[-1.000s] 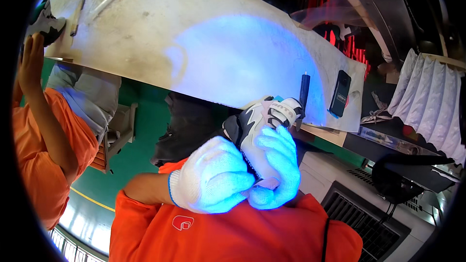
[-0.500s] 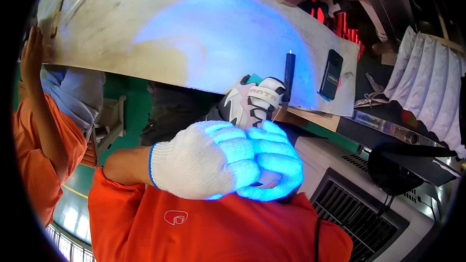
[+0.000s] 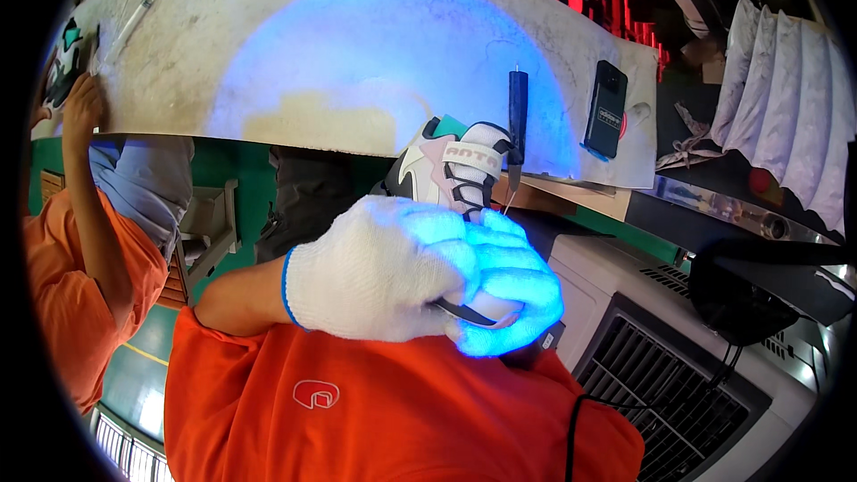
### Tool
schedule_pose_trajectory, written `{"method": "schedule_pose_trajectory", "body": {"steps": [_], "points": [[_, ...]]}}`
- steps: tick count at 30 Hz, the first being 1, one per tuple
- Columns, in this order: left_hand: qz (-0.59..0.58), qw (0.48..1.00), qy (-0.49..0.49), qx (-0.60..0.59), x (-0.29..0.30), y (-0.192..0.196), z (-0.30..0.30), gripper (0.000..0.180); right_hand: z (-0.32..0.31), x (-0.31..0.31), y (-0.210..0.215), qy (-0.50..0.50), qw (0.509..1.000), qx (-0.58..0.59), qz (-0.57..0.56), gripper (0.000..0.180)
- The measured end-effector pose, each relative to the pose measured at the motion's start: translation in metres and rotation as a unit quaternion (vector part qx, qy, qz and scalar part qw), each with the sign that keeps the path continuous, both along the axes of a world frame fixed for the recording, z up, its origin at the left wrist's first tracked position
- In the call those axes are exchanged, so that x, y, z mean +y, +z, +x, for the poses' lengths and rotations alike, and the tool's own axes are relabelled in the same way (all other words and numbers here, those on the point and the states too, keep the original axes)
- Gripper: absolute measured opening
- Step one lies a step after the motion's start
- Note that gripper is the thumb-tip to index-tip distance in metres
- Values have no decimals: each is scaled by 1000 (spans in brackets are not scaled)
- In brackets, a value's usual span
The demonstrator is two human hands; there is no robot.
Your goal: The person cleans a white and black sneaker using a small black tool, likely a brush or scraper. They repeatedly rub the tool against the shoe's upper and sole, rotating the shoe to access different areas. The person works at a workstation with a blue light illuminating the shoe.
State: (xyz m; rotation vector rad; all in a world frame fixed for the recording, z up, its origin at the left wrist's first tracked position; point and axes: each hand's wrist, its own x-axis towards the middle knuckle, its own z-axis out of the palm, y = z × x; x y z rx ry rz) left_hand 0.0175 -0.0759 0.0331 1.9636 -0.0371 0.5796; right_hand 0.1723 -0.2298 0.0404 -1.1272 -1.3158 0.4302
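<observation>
A white, black and pale pink sneaker (image 3: pixel 436 170) with dark laces points its toe toward me. My left hand (image 3: pixel 379 259), in a white knit glove, wraps its fingers over the front part of the shoe. From the other side, my right hand (image 3: pixel 518 281), gloved and lit bright blue, closes around the toe. Between the gloves, part of the toe and a dark sole edge show; the rest of the front is hidden. Just beyond the shoe, a slim black-handled tool (image 3: pixel 518 116) with a thin tip lies at the table edge.
Blue light falls on the pale worktable (image 3: pixel 178 54). A dark phone (image 3: pixel 607 112) lies on its right part. A white vented machine (image 3: pixel 594 286) stands at my right, near pleated silvery ducting (image 3: pixel 777 98). Left, a co-worker in orange (image 3: pixel 98 277) handles another shoe (image 3: pixel 64 67).
My left hand has shifted slightly up over the shoe, so more of the toe's edge shows between the gloves. At far left, the co-worker's hand has moved and another shoe has appeared.
</observation>
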Motion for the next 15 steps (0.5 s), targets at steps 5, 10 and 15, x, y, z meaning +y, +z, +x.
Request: {"method": "schedule_pose_trajectory", "body": {"steps": [5,10,15], "points": [[-50,997,8,61,-2,0,-1,40,-4,2,-6,-13,1000,11,23,49],[-50,998,-10,42,-1,-4,11,37,-2,-11,-16,-20,998,63,-5,54],[-12,985,-85,151,10,5,14,48,6,-14,8,-10,998,46,-42,55]]}}
